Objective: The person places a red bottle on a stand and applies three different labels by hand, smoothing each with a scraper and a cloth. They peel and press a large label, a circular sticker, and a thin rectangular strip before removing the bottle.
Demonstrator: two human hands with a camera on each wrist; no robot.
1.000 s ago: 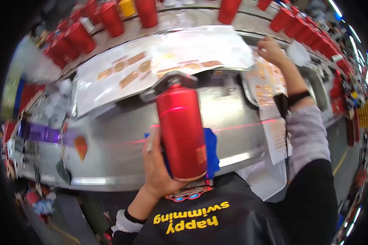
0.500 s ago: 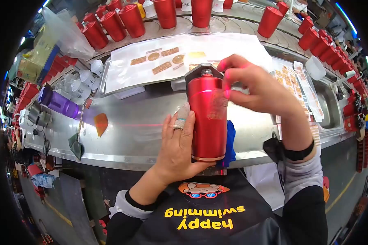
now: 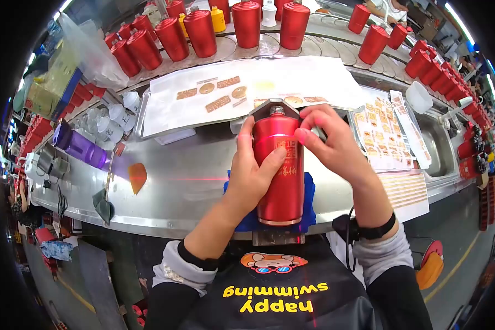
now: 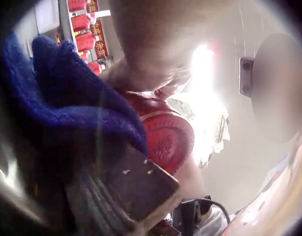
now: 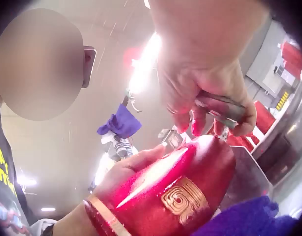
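A red bottle point(image 3: 280, 192) with gold characters on its front rests over a blue cloth point(image 3: 309, 201), its neck at a dark angular holder point(image 3: 261, 111). My left hand point(image 3: 253, 176) grips the bottle's left side, thumb laid across the front beside the lettering. At the upper right of the bottle, my right hand point(image 3: 333, 140) has its fingers curled, fingertips right at the shoulder. In the right wrist view those fingers hold a small dark flat piece point(image 5: 219, 107); a square gold pattern point(image 5: 184, 200) shows on the bottle's side. The left wrist view shows the bottle's round base point(image 4: 168, 142).
White sheets with gold decals point(image 3: 203, 110) lie behind the bottle, and a tray of more decals point(image 3: 382, 129) stands right, near a sink point(image 3: 443, 148). A conveyor point(image 3: 324, 47) carries several red bottles. On the left are a purple bottle point(image 3: 80, 146) and an orange scraper point(image 3: 137, 177).
My right hand came from the decal tray to the bottle, then up to its shoulder. Gold characters now show on the front. My left hand moved up, its thumb now across the bottle.
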